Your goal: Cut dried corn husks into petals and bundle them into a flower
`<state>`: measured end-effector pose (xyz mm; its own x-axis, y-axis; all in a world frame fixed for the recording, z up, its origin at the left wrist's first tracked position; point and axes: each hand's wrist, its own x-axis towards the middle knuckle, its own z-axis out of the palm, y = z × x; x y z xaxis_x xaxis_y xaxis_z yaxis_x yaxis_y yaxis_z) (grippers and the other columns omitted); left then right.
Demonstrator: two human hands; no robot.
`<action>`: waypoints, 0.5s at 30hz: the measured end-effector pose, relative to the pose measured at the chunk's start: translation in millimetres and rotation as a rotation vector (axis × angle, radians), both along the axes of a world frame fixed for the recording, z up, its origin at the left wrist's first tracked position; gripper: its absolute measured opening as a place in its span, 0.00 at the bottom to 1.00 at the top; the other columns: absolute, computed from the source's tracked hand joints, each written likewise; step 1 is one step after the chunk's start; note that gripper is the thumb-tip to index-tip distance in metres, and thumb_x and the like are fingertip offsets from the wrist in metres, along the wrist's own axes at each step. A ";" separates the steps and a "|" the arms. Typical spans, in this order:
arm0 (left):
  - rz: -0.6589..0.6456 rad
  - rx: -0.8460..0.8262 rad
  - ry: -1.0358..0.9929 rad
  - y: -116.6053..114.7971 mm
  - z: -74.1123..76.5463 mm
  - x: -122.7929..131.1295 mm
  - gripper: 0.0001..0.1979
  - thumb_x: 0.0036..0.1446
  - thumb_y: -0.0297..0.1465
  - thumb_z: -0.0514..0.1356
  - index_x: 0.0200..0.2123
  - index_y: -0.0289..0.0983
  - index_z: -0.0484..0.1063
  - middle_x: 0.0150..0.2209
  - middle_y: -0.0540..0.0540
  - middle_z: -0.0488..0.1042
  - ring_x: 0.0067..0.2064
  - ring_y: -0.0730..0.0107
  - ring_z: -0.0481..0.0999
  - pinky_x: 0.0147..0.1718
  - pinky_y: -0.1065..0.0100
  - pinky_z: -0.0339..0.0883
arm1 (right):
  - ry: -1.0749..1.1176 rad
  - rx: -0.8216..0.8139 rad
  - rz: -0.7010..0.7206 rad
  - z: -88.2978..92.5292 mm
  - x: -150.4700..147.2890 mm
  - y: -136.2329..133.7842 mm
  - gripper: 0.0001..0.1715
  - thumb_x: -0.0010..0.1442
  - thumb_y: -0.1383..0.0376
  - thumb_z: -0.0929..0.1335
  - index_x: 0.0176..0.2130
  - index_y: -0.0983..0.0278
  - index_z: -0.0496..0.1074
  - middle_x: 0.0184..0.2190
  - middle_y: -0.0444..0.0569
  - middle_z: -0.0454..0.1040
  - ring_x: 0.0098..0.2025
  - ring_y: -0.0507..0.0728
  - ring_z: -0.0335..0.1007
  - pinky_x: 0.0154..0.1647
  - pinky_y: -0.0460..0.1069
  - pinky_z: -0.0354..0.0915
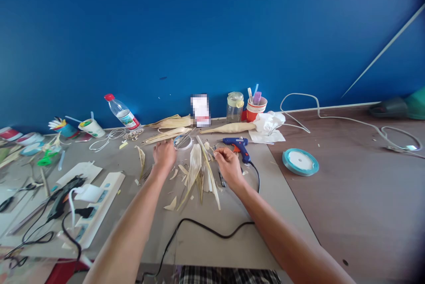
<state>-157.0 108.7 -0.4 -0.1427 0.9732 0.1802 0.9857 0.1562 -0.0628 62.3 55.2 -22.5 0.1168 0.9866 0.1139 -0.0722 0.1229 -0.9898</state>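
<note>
My left hand (165, 155) is curled closed at the left side of a white round roll (183, 143). Thin shiny metal pieces (186, 137) lie across the roll beside its fingertips; what the fingers grip is hidden. My right hand (228, 165) is pinched closed, its fingertips at a thin pale piece too small to name. Between the hands, dry corn husk strips (195, 164) lie among small scraps. A long narrow husk (210, 173) slants down near my right fingertips. Just beyond my right hand lies a blue glue gun (241, 146).
A leaning water bottle (124, 113), a glass jar (235, 108) and a red-white cup (256, 108) line the blue wall. A power strip (99, 209) and a black glue gun (63, 197) lie left. A ribbon roll (300, 162) sits right; a black cord (212, 232) crosses the front.
</note>
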 end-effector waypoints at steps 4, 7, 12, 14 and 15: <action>-0.014 -0.052 0.003 3.7 -3.0 -5.4 0.11 0.50 0.29 0.57 0.37 0.34 0.74 0.40 0.33 0.76 0.46 0.47 0.72 0.43 0.56 0.62 | -0.003 -0.015 0.012 2.1 -0.4 -1.6 0.10 0.51 0.59 0.64 0.27 0.64 0.66 0.21 0.42 0.62 0.24 0.51 0.54 0.26 0.46 0.54; 0.010 -0.081 -0.024 5.2 -2.5 -10.1 0.10 0.50 0.30 0.57 0.36 0.35 0.75 0.38 0.34 0.76 0.43 0.50 0.73 0.40 0.58 0.63 | 0.001 -0.026 0.018 3.4 -0.7 -2.0 0.10 0.51 0.59 0.64 0.27 0.64 0.66 0.21 0.42 0.61 0.24 0.50 0.53 0.26 0.46 0.54; 0.018 -0.134 -0.101 9.3 -2.7 -18.3 0.12 0.55 0.34 0.52 0.35 0.39 0.75 0.39 0.39 0.77 0.41 0.58 0.75 0.39 0.64 0.64 | -0.001 -0.038 0.022 2.2 -1.3 -2.3 0.11 0.51 0.58 0.64 0.27 0.64 0.66 0.21 0.41 0.61 0.23 0.50 0.52 0.25 0.46 0.52; 0.015 -0.134 -0.122 12.4 -4.5 -20.3 0.16 0.56 0.38 0.52 0.42 0.39 0.73 0.45 0.38 0.75 0.46 0.57 0.73 0.42 0.64 0.63 | -0.017 -0.037 0.023 0.5 -1.3 -2.4 0.11 0.51 0.58 0.64 0.27 0.64 0.66 0.21 0.41 0.61 0.24 0.50 0.52 0.25 0.46 0.52; 0.016 -0.136 -0.131 13.9 -5.7 -20.7 0.19 0.56 0.40 0.52 0.46 0.38 0.71 0.48 0.38 0.73 0.48 0.57 0.72 0.44 0.64 0.63 | -0.026 -0.037 0.023 -0.4 -1.2 -2.4 0.11 0.51 0.58 0.64 0.27 0.64 0.66 0.21 0.41 0.60 0.24 0.50 0.52 0.25 0.46 0.52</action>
